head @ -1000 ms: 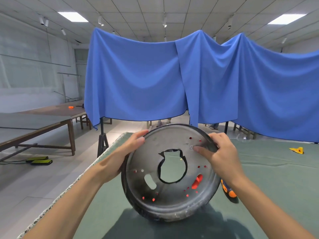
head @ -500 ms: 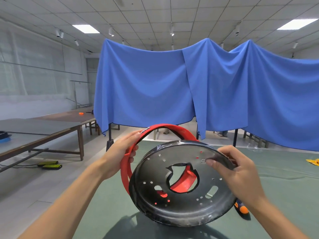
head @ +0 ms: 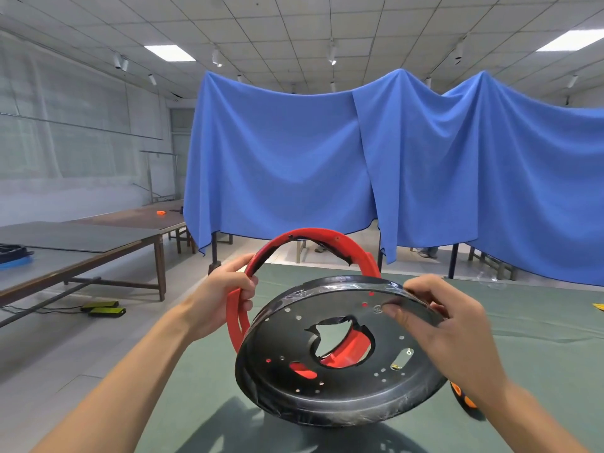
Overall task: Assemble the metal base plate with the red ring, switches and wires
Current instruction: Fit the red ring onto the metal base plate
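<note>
Left hand [head: 219, 297] wrapped round the left side of the red ring [head: 313, 235], fingers curled tight on it; right hand [head: 447, 325] pinching the top right rim of the black metal plate [head: 327, 384], thumb on the face; both held up above the green bench [head: 539, 338], plate tilted in front, ring just behind, red peeking through the plate's centre hole; blue cloth [head: 359, 165] hanging at the back.

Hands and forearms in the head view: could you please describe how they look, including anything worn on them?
Both are bare. The left hand and right hand wear no gloves, rings or watch that the view shows, and the forearms carry no sleeves up to the frame's bottom edge. No straps, cables or markings are visible on either arm.
</note>
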Motion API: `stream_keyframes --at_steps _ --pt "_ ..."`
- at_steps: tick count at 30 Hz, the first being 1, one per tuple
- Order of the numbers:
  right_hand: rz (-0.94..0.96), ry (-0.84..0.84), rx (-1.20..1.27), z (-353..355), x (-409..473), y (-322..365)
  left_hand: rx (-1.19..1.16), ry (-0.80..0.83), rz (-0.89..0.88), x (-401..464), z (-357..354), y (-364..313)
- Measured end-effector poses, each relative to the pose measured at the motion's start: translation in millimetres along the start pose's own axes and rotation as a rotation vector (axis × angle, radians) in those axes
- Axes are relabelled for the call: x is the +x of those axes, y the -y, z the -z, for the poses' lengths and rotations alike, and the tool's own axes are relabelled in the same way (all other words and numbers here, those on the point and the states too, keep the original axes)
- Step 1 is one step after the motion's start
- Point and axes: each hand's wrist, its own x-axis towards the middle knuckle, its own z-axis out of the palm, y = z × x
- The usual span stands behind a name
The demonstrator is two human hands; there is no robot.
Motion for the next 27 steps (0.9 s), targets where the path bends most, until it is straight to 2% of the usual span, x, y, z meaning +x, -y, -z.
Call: stream_keyframes --at_steps 9,17,22,27 --pt "-0.016 0.014 -0.02 -3.3 1.6 -2.2 -0.031 -0.149 -0.047 -2.4 -9.8 -2.1" --pt "-0.048 0.12 -0.062 -2.6 10.1 -3.2 0.048 -0.184 -0.094 0.2 -15.7 -7.1" --pt "-0.27 0.209 0.074 -3.6 29.3 -2.5 0.1 -0.213 -0.125 0.9 -21.4 -8.4" --pt "-0.3 0.236 0.096 -7.8 37.6 -4.0 0.116 -0.254 -0.125 -1.2 -28.0 -9.1"
